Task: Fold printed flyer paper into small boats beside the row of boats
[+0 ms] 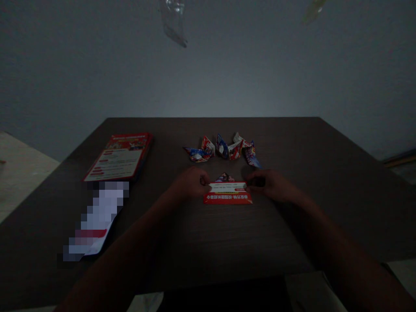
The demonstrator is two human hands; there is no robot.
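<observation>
While your left hand (pixel 195 183) pinches the left end of the folded red-and-white sheet (pixel 228 198), your right hand (pixel 272 185) grips its right end. The sheet is near the middle of the table (pixel 292 136), its red strip facing the near edge; a dark printed point rises behind it. Three folded paper shapes (pixel 235 151) sit side by side toward the far edge. Near the left edge lies a stack of flyers (pixel 117 161), a pixelated white item (pixel 100 216) just nearer you.
</observation>
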